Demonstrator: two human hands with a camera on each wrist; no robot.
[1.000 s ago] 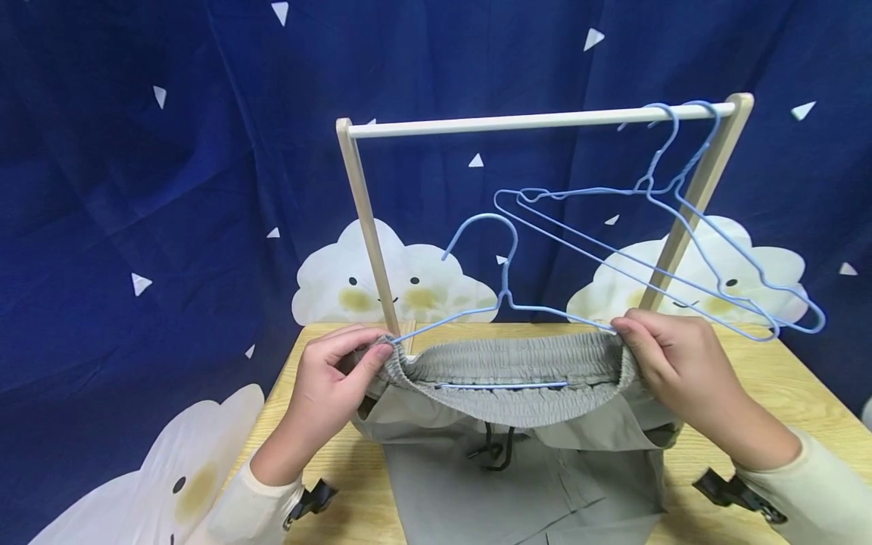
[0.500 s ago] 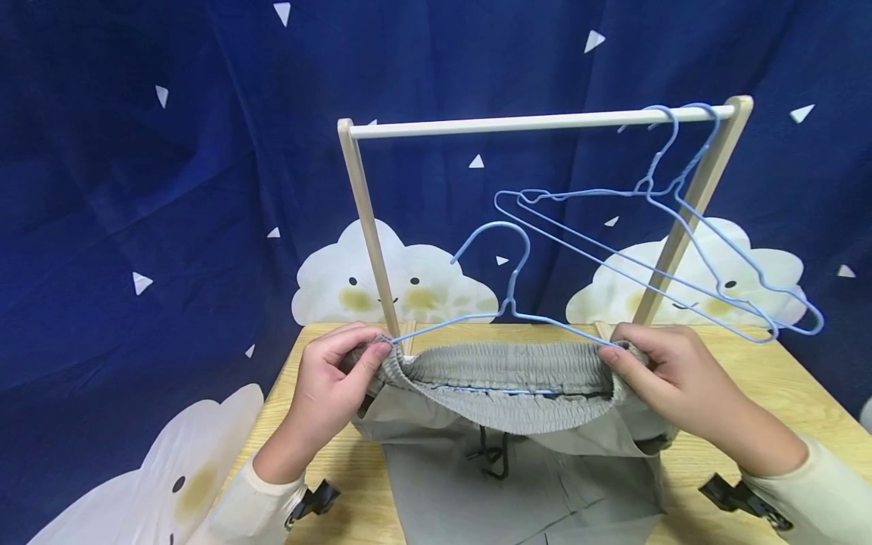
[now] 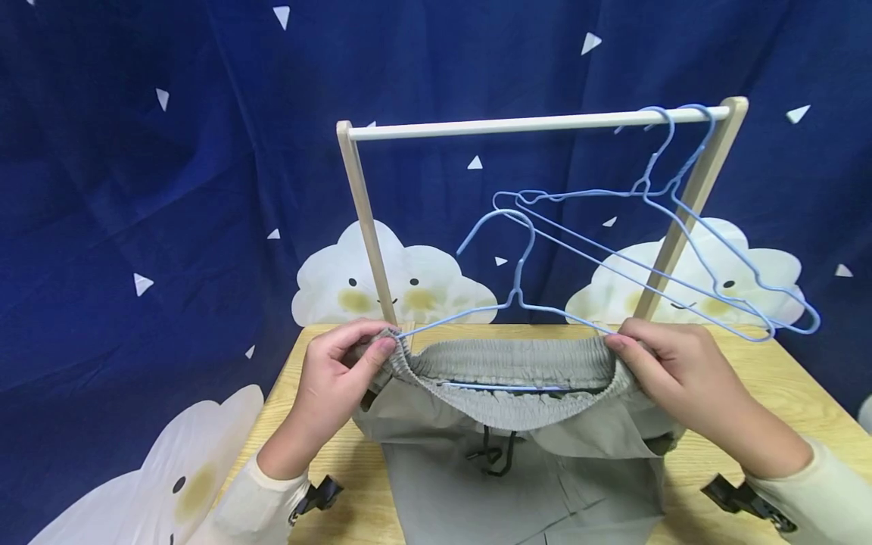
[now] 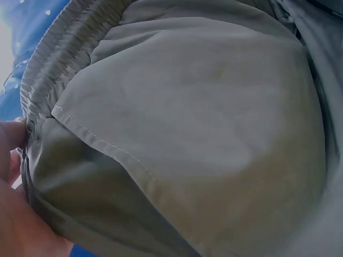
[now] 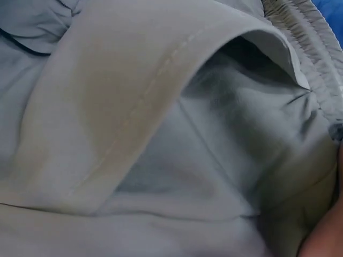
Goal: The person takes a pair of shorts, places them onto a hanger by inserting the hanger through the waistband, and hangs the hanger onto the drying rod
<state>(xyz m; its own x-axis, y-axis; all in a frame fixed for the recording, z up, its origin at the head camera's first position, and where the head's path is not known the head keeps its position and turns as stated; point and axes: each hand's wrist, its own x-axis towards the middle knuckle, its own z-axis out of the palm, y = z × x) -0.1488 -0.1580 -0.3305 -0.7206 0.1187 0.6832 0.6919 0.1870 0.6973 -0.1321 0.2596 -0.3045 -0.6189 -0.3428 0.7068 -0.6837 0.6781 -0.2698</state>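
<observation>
A pair of grey pants (image 3: 524,492) with a gathered elastic waistband and a black drawstring (image 3: 509,452) lies toward me over the table. Inside the open waist is a blue wire hanger (image 3: 519,276); its hook stands up, and its lower bar shows within the band. With thumb and fingers, my left hand (image 3: 337,382) pinches the waistband's left end at the hanger's arm. My right hand (image 3: 688,378) grips the opposite end, its thumb in front by the other hanger arm. In both wrist views, pocket cloth fills most of the picture, and only part of each hand shows.
Behind the pants stands a wooden clothes rack with a white rail (image 3: 477,127). Two more blue hangers (image 3: 711,284) hang at its right end, reaching out over the wooden table (image 3: 783,409). A dark blue curtain (image 3: 170,189) with cloud faces covers the background.
The hanger's hook has shifted right, dipping and then rising again. My right hand and its waistband end dipped, then came partly back up. The left hand stays nearly in place.
</observation>
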